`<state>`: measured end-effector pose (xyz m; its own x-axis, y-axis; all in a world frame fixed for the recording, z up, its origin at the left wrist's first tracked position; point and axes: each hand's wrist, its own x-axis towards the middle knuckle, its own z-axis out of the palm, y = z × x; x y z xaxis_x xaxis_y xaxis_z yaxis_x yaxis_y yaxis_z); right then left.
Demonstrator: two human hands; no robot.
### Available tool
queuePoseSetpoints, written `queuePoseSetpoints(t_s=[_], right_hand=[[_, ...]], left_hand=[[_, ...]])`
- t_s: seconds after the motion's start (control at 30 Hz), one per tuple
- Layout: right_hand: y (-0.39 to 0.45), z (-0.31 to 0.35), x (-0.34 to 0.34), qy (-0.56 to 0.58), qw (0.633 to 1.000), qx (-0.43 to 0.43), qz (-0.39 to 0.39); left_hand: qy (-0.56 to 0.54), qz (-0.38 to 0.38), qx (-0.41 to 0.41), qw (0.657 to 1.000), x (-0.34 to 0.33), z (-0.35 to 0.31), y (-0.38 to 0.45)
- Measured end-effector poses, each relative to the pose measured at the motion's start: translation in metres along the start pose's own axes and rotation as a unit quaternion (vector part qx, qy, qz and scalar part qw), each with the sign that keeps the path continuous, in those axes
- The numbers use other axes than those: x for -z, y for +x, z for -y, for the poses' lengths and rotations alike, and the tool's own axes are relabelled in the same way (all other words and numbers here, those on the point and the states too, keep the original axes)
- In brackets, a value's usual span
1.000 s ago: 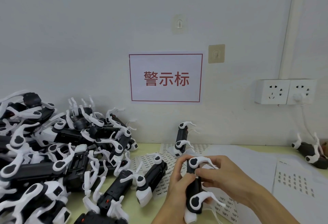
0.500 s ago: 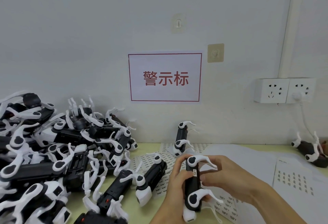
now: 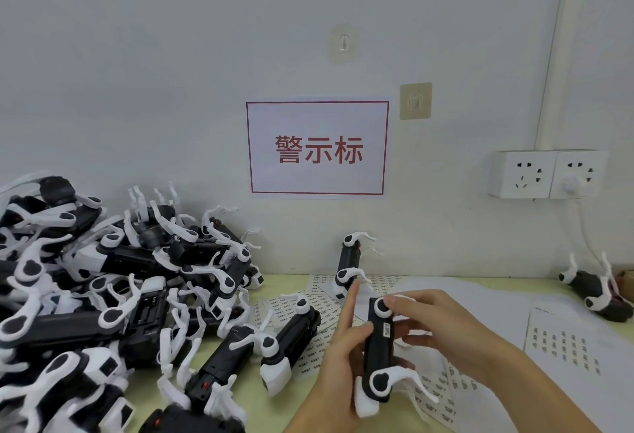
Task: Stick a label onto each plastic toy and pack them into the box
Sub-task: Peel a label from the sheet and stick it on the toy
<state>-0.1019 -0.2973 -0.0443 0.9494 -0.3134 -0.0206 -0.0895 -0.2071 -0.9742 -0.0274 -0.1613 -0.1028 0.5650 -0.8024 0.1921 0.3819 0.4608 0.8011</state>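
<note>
Head view: left hand (image 3: 338,360) gripping black-and-white toy (image 3: 377,353) upright above label sheets (image 3: 442,381), index finger now extended. Right hand (image 3: 435,322) pinching toy's top, fingers curled. Small label (image 3: 386,330) newly exposed since half a second ago.

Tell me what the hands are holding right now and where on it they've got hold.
Both hold one black-and-white toy, upright. The left hand grips the lower body from the left; the right hand pinches the upper body near the small label.
</note>
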Motion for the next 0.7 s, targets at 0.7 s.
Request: queuePoseSetpoints(t_s=[0.7], right_hand=[[0.009,-0.013,-0.01,0.104,0.974,-0.002,-0.202]], left_hand=[[-0.071,-0.272,-0.029,0.959,0.011,0.005,0.012]])
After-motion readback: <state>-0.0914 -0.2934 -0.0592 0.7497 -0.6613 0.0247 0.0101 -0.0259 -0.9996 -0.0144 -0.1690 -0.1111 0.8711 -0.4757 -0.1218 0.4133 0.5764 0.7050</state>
